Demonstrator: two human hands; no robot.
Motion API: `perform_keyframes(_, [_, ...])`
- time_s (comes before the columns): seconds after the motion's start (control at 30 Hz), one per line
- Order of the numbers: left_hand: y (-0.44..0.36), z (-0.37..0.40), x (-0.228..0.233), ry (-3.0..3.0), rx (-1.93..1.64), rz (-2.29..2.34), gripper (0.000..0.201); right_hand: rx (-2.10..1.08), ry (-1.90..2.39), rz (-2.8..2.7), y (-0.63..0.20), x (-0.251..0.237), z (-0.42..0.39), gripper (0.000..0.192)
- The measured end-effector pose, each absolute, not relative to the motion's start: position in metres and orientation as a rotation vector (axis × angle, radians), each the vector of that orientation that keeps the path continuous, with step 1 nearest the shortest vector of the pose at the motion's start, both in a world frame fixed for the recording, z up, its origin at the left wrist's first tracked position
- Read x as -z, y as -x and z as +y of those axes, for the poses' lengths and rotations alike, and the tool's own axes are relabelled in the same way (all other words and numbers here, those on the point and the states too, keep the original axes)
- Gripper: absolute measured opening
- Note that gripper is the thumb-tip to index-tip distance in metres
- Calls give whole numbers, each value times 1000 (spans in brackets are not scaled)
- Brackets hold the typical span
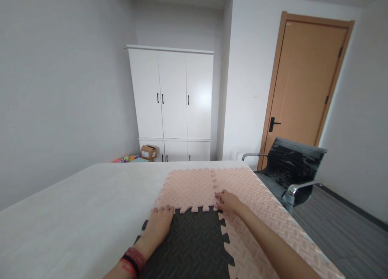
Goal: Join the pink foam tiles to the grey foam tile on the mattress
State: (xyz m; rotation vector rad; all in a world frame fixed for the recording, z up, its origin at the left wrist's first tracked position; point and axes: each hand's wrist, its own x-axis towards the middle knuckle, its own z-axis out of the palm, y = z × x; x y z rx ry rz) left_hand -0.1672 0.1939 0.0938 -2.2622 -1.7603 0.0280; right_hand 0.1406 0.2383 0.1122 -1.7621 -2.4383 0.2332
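Observation:
A black foam mat tile [190, 246] with a raised diagonal pattern and jigsaw edges lies in front of me. Its far edge meets a pink foam tile [184, 186], where several teeth show along the seam. My left hand [159, 222] grips the black tile's far left corner, its fingers curled at the seam and partly hidden. My right hand [228, 201] rests with bent, parted fingertips at the corner where the black tile meets the pink tiles. Beneath that arm runs a long pink foam mat [254, 198], its toothed edge beside the black tile's right side.
The tiles lie on a white table [91, 206]. A black office chair [294, 165] with metal armrests stands off the table's right edge. Beyond the table are a white cabinet [172, 93], a small cardboard box [148, 152], colourful items [129, 158] and a wooden door [309, 81].

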Motion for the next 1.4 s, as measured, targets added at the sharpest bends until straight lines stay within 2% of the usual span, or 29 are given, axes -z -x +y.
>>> perform_keyframes(0.17, [150,183,-85,2296,-39,-1813,53,-126,1780,-2431,-135,-113,232,38])
perform_keyframes(0.43, [132,184,-96,2321,-119,-1817,47,-3,1740,-2509,-127,-111,230,32])
perform_keyframes(0.6, [121,182,-98,2333,-161,-1797,61,54,1743,-2534,-123,-113,228,25])
perform_keyframes(0.8, [116,174,-105,2360,-235,-1767,67,119,1766,-2572,-115,-121,223,25])
perform_keyframes(1.0, [116,173,-112,2355,-223,-1792,60,160,1792,-2563,-106,-113,214,30])
perform_keyframes(1.2, [107,177,-122,2367,-220,-1842,39,136,1857,-2481,-98,-107,207,35])
perform_keyframes(1.33, [111,184,-132,2414,-152,-1863,29,50,1744,-2473,-124,-111,202,29])
perform_keyframes(1.4, [126,191,-136,2361,-86,-1931,27,29,1729,-2415,-154,-112,198,32])
